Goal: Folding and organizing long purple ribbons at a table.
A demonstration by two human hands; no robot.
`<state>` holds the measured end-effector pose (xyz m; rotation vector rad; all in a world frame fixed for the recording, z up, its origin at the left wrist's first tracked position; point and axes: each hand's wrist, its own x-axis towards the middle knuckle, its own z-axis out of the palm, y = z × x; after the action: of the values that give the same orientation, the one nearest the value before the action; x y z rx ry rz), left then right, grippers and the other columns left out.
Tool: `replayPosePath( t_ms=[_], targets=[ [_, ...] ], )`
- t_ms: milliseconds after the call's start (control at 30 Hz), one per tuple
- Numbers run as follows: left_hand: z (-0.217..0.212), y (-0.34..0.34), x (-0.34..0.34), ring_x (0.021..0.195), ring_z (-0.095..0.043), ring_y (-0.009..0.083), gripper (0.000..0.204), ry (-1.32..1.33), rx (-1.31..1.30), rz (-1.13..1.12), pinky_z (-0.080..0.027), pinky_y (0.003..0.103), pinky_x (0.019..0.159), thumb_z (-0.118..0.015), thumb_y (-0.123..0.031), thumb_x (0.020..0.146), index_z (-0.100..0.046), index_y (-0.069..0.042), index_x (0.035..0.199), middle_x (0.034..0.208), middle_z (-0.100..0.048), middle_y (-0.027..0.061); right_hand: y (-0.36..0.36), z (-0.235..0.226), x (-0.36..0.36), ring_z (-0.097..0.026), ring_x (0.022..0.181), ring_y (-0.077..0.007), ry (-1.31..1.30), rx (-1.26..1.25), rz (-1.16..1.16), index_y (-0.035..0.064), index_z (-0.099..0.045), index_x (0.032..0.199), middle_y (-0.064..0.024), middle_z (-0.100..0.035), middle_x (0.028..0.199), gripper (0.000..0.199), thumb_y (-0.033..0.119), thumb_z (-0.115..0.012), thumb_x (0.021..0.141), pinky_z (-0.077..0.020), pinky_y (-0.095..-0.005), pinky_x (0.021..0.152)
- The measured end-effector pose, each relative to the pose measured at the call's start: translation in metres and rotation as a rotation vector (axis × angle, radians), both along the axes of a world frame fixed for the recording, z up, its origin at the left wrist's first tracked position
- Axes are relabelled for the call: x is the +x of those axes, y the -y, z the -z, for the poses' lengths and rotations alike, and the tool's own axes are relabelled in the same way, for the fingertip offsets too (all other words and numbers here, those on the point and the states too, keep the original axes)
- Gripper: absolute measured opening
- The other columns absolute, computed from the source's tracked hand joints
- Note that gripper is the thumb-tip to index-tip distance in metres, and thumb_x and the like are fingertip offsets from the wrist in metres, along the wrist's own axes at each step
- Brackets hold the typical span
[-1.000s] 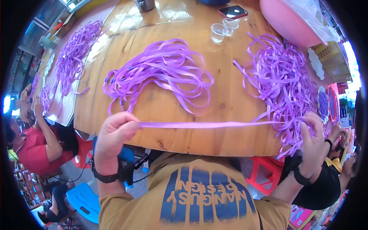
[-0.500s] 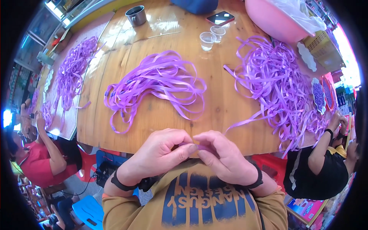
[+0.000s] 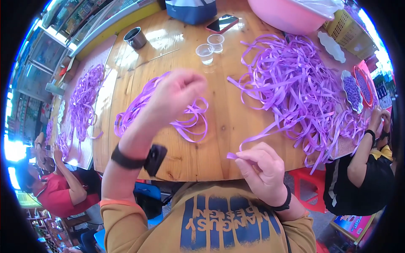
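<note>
My left hand is raised over the middle bundle of purple ribbon, covering part of it. Its fingers are curled closed and a little blurred; whether anything is in them is hidden. Near the table's front edge, my right hand pinches the end of a purple ribbon between thumb and fingers. A short piece pokes out to the left of the fingertips. From the large ribbon heap on the right, one loose strand runs down close to that hand.
Two clear plastic cups, a metal mug, a phone and a blue bag stand at the back. A pink basin and trays of purple beads are at right. People sit on both sides; more ribbon lies left.
Both hands were together at the table edge over a bit of purple ribbon. My left hand has moved up and forward over the middle bundle; my right has shifted right, pinching a ribbon end.
</note>
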<state>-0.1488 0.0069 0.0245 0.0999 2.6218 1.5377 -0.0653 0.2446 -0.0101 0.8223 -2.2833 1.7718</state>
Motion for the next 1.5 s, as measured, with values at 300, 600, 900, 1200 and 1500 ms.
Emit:
replayPosePath(
  t_ms=[300,600,900,1200,1500],
  targets=[
    [0.054,0.003,-0.108,0.129,-0.033,0.032,0.041,-0.284,-0.856,-0.189,-0.024,0.048,0.103,-0.06,-0.042,0.076,-0.063,-0.018,0.109,0.133,-0.042,0.0172,-0.033,0.006,0.002,-0.041,0.053,-0.0097,0.244,-0.086,-0.033,0.0005,-0.063,0.085,-0.0025,-0.047,0.064,0.007,0.003,-0.066,0.08,-0.0317,-0.0242,0.047],
    [0.046,0.013,-0.107,0.12,-0.044,0.029,0.043,-0.343,-0.808,-0.167,-0.025,0.05,0.1,-0.057,-0.047,0.075,-0.066,-0.015,0.103,0.124,-0.053,0.0135,-0.041,-0.005,-0.004,-0.044,0.066,-0.0035,0.525,-0.246,-0.028,-0.0018,-0.061,0.087,0.0009,-0.053,0.076,0.005,0.001,-0.061,0.083,-0.0342,-0.0183,0.058],
    [-0.006,-0.039,0.059,0.084,-0.055,0.0148,0.019,-0.116,0.06,0.277,-0.042,0.029,0.078,-0.056,-0.017,0.084,-0.063,-0.002,0.095,0.088,-0.058,0.0034,-0.019,-0.008,-0.001,-0.043,0.064,-0.0028,0.537,-0.227,-0.115,-0.0008,-0.06,0.088,0.0009,-0.054,0.078,0.005,0.001,-0.061,0.084,-0.0329,-0.0177,0.056],
    [0.006,-0.032,0.106,0.077,-0.049,0.021,0.022,-0.09,-0.052,0.406,-0.032,0.033,0.079,-0.054,-0.027,0.089,-0.058,-0.006,0.084,0.079,-0.054,0.0044,0.013,-0.013,0.01,-0.045,0.055,-0.0074,0.326,0.004,-0.138,0.0003,-0.063,0.08,-0.0014,-0.053,0.067,0.003,0.001,-0.065,0.078,-0.0335,-0.0218,0.049],
    [0.021,-0.013,0.128,0.07,-0.051,0.014,0.01,0.124,0.34,0.199,-0.041,0.027,0.068,-0.059,-0.011,0.086,-0.06,-0.001,0.083,0.076,-0.055,0.0036,0.026,-0.01,0.013,-0.049,0.055,-0.0119,0.214,0.07,-0.196,0.0005,-0.064,0.083,-0.0044,-0.055,0.065,0.006,0.002,-0.065,0.077,-0.0366,-0.0245,0.05]
  ],
)
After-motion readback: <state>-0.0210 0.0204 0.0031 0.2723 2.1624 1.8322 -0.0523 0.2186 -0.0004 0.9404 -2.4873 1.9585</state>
